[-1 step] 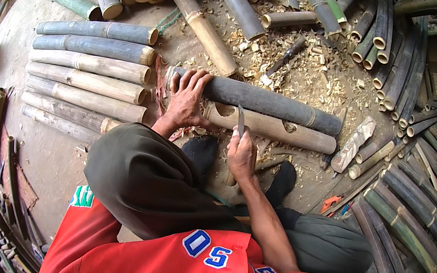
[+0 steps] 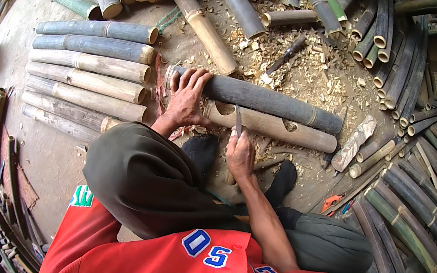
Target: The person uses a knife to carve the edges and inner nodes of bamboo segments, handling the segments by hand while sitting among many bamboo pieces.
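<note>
Chip-littered ground [image 2: 321, 81] bears, at frame centre, a pale bamboo tube [image 2: 262, 125] with two holes [image 2: 290, 126] cut, perhaps unfinished, beneath the knife [image 2: 239, 120] clenched in the right hand [image 2: 241, 153], while the left hand [image 2: 184, 102] grasps a dark tube [image 2: 271, 102] showing none.

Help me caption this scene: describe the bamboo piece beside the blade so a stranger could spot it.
From the red shirt at the bottom, go up to the dark bamboo under the left hand. Directly below it in the picture lies a pale tan bamboo length, beside the blade in the right hand. Unlike its dark neighbour, it shows two openings along its side.
</note>
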`<action>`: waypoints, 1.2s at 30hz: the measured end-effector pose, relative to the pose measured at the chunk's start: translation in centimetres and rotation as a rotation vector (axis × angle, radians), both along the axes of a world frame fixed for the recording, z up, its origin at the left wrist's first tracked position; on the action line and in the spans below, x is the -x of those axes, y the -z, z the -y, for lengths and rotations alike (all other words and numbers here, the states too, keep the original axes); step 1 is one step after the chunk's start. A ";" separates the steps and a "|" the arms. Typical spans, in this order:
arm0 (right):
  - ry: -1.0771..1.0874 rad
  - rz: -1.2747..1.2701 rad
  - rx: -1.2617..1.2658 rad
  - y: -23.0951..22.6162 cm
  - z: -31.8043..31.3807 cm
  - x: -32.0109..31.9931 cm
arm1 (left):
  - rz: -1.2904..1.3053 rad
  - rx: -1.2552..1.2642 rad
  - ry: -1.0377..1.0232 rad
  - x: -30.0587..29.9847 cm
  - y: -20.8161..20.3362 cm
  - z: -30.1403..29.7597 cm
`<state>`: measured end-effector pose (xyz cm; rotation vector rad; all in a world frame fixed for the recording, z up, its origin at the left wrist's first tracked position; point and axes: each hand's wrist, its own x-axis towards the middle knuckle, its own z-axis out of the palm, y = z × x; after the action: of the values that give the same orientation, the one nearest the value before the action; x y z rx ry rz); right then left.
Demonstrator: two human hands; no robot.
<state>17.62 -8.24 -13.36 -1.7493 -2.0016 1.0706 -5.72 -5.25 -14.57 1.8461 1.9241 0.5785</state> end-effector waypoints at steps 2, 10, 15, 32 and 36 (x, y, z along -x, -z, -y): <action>0.013 -0.001 -0.010 1.0 0.4 -0.1 | 0.000 0.018 0.003 0.0 0.0 0.2; 0.043 0.032 -0.041 1.8 -0.1 0.0 | -0.010 0.023 -0.002 -0.1 0.1 -0.1; 0.049 0.067 -0.010 1.1 -0.6 0.2 | -0.010 0.013 0.000 -0.3 0.3 0.0; 0.064 -0.163 0.518 -15.4 -11.7 -8.9 | -0.078 -0.055 -0.006 -1.7 1.6 -0.1; 0.210 -0.214 0.263 -20.4 -13.0 -15.2 | -0.290 -0.041 -0.018 0.7 4.2 -0.1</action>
<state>32.81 4.76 7.05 -1.8301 -1.5709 1.4306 -6.47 -5.11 -18.81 2.0338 2.1263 0.3738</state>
